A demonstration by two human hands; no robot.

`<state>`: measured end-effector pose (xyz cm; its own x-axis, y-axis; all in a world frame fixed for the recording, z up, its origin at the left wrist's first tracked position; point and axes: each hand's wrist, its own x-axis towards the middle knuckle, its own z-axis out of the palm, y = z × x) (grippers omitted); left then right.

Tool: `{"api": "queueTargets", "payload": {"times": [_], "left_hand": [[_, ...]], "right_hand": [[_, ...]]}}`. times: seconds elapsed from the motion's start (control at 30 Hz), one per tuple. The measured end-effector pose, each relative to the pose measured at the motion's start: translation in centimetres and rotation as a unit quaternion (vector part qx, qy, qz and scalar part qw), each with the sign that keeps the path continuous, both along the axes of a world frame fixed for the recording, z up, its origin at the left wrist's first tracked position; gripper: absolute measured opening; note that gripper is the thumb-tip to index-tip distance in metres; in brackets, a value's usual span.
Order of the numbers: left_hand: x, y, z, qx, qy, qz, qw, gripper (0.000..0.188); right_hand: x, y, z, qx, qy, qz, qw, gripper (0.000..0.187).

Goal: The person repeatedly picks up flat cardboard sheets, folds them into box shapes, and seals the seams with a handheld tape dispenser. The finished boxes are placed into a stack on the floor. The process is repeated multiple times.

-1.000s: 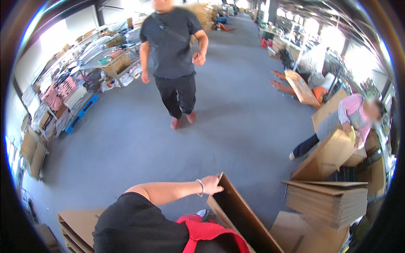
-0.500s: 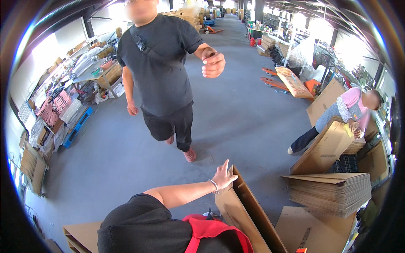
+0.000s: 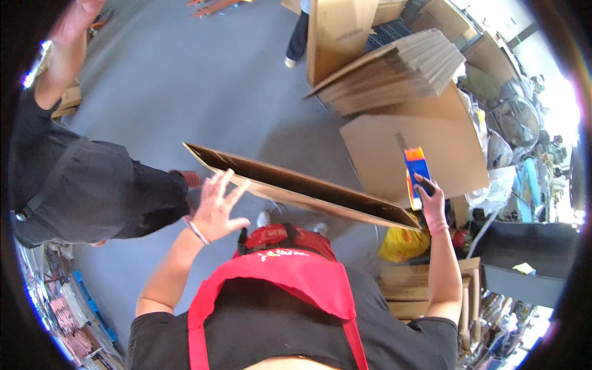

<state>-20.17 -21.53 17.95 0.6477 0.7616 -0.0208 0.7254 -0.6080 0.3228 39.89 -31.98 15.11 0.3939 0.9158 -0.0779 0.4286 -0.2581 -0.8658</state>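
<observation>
A long flattened cardboard box (image 3: 296, 185) stands on edge across my front, its open slot facing up. My left hand (image 3: 216, 206) rests flat against its left side with the fingers spread, and a thin bracelet is on that wrist. At the box's right end my right hand (image 3: 430, 200) grips a blue and orange tape dispenser (image 3: 417, 168), held upright just above the corner. I wear a red apron over a black shirt.
A person in black (image 3: 80, 185) stands close on my left with one arm raised. A tilted stack of flat cardboard (image 3: 394, 68) and a large cardboard sheet (image 3: 444, 148) lie ahead to the right. Near my right side sits a yellow bag (image 3: 404, 243). Another person's legs (image 3: 299, 37) show at the top.
The view has swung down onto me. The person in black has walked up close on my left. My right hand with the tape dispenser has come into view, and the box now lies across my front.
</observation>
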Motion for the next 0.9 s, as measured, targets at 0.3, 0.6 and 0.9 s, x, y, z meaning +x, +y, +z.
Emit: {"api": "queueTargets", "payload": {"times": [0.3,0.6,0.9], "left_hand": [[2.0,-1.0,-3.4,-0.023,-0.008,0.141,0.99,0.091],[5.4,-6.7,-4.7,-0.061,-0.027,0.26,0.963,0.082],[3.3,-23.4,-6.8,-0.32,-0.06,0.245,0.913,0.05]], "right_hand": [[9.3,16.2,1.4,0.08,-0.235,0.041,0.968,0.035],[30.8,43.9,-3.9,-0.002,-0.69,0.032,0.723,0.041],[28.0,42.6,-3.7,0.092,-0.574,0.043,0.813,0.057]]}}
